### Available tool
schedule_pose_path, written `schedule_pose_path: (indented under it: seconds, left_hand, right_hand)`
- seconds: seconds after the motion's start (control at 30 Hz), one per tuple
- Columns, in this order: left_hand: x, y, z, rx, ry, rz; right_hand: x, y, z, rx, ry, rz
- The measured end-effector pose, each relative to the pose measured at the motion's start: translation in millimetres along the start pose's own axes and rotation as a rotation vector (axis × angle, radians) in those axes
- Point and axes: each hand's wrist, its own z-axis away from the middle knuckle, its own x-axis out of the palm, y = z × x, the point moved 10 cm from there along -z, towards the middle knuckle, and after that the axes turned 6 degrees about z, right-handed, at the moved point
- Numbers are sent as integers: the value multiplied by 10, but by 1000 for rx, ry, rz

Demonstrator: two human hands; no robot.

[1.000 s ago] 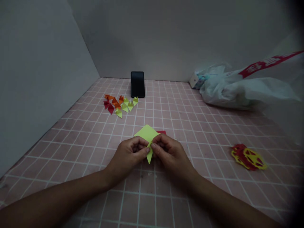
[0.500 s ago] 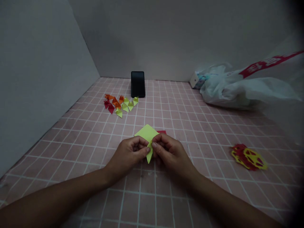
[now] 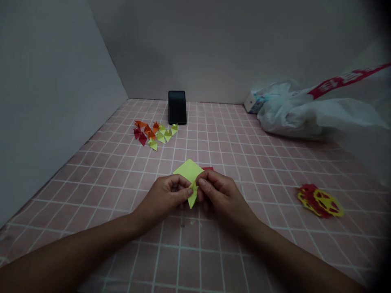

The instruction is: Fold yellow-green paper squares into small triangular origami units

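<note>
Between my two hands is a small folded piece of yellow paper [image 3: 192, 199], its pointed tip facing me. My left hand [image 3: 166, 193] pinches its left side between thumb and fingers. On the other side, my right hand [image 3: 218, 189] is closed with thumb and forefinger at the upper right edge of the fold. Just beyond the fingers a flat yellow paper sheet [image 3: 188, 167] shows, one corner pointing away. A bit of red paper [image 3: 208, 168] peeks out behind my right fingers, mostly hidden.
Several small folded paper figures [image 3: 152, 135] in red, orange and yellow lie at the back left. A black phone [image 3: 177, 108] leans upright behind them. Red and yellow cut-out shapes [image 3: 320, 201] lie at the right. A white plastic bag [image 3: 293, 116] and small box [image 3: 252, 102] stand back right.
My right thumb and forefinger have shifted slightly at the fold's edge, and more of the small yellow piece's right side shows. My left hand stays nearly still.
</note>
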Motion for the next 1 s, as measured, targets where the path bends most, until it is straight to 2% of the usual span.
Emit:
schedule_pose_path:
  seconds: [0.23, 0.6, 1.0]
  left_hand:
    - [-1, -23, -19, -6, -8, 6]
    - [62, 79, 20, 98, -85, -31]
    - [68, 114, 19, 105, -62, -52]
  right_hand:
    - [20, -1, -27, -10, -35, -22]
    - [4, 28, -20, 15, -6, 5]
    - [4, 6, -20, 0, 11, 21]
